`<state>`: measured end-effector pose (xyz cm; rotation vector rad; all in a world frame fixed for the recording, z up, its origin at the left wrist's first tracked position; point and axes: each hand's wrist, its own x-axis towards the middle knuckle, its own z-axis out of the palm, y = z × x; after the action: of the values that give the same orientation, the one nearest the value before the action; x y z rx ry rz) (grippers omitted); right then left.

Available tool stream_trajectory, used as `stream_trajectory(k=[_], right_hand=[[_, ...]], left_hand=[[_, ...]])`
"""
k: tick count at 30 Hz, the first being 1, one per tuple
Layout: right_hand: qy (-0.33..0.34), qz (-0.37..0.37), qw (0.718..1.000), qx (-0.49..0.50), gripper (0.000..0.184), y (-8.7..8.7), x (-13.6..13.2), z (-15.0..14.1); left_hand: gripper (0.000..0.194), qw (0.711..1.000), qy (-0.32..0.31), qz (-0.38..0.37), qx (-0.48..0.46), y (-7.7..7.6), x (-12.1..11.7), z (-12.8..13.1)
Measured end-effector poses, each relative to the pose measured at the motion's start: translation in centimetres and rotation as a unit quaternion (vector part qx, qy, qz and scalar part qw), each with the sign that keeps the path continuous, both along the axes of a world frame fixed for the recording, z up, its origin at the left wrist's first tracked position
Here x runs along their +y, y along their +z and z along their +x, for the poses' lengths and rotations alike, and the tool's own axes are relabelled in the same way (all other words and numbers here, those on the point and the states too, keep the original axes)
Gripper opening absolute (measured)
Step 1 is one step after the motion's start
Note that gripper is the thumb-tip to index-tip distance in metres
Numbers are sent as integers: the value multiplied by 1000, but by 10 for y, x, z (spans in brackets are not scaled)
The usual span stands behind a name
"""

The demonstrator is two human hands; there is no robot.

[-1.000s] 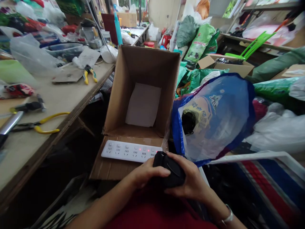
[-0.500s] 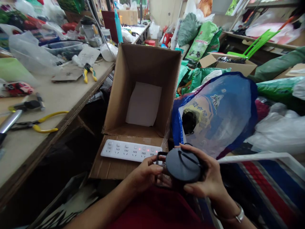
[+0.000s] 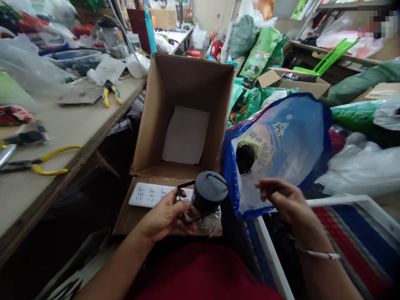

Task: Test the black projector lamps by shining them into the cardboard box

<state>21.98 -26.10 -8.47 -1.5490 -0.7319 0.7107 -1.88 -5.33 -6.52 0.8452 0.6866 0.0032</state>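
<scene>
Gripping a black, can-shaped thing [image 3: 208, 196] by the thin black frame [image 3: 186, 183] on its side, the left hand [image 3: 165, 214] is in front of the big cardboard box [image 3: 153, 137]. The black thing covers the right end of the white power strip [image 3: 145, 195], so some of the sockets are hidden. Its round top shows well, but its bottom is hard to see. Some of the left hand's fingers are hidden too. A clear, crinkly bit [image 3: 211, 223] shows just below the black thing, and it is hard to say what it is. The right hand [image 3: 286, 199] is well apart from the left one, in front of the blue-edged bag [image 3: 300, 137]. Its fingers are bent and a little blurry, so one cannot tell if they pinch anything. Inside the bag is a lump [image 3: 245, 158], too dark to name. Yellow-handled pliers [image 3: 51, 160] lie on the table [image 3: 93, 129], and a silver tool [image 3: 6, 154] near them is cut off at the left edge.
</scene>
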Motion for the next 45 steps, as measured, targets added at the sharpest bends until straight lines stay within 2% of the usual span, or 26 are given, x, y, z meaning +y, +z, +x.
stream_trajectory(k=[2,4,7,9,11,14,16,18,20,22,25,27,31,36,41,45], right_hand=[[77,-132,988,-28,43,-11,-3,-13],[104,-202,971,-77,45,-32,-1,-34],[108,-222,961,-128,29,-68,2,-59],[111,-219,961,-126,20,-81,1,-63],[104,-213,963,-128,18,-80,1,-58],[86,-182,973,-114,24,-55,12,-48],[93,-150,981,-85,32,-38,30,-50],[106,-118,985,-70,39,-31,52,-59],[104,-97,987,-81,40,-38,72,-70],[86,-91,986,-107,37,-55,87,-79],[56,-92,981,-159,30,-82,98,-84],[37,-90,975,-202,27,-92,101,-83],[20,-76,961,-265,23,-90,103,-82],[50,-69,951,-298,24,-86,103,-84],[102,-49,941,-320,17,-94,95,-95],[100,-16,933,-346,11,-101,92,-103]], left_hand=[[49,1000,11,13,-5,-3,3,-3],[49,1000,11,16,-14,-4,2,-3],[49,999,5,21,-26,3,2,-1],[50,999,14,37,-31,14,5,-1],[50,996,37,68,-39,25,12,-4],[49,987,96,121,-54,36,25,-14],[47,978,134,150,-58,38,33,-22],[43,970,156,175,-60,35,39,-30],[39,966,157,195,-65,30,42,-36],[36,964,156,203,-69,23,43,-40],[35,961,171,205,-73,13,45,-44],[35,959,183,204,-75,6,46,-45],[38,959,198,185,-83,-5,49,-43],[41,962,194,169,-89,-11,50,-40],[39,956,215,165,-114,-20,50,-39],[41,950,224,161,-148,-33,51,-33]])
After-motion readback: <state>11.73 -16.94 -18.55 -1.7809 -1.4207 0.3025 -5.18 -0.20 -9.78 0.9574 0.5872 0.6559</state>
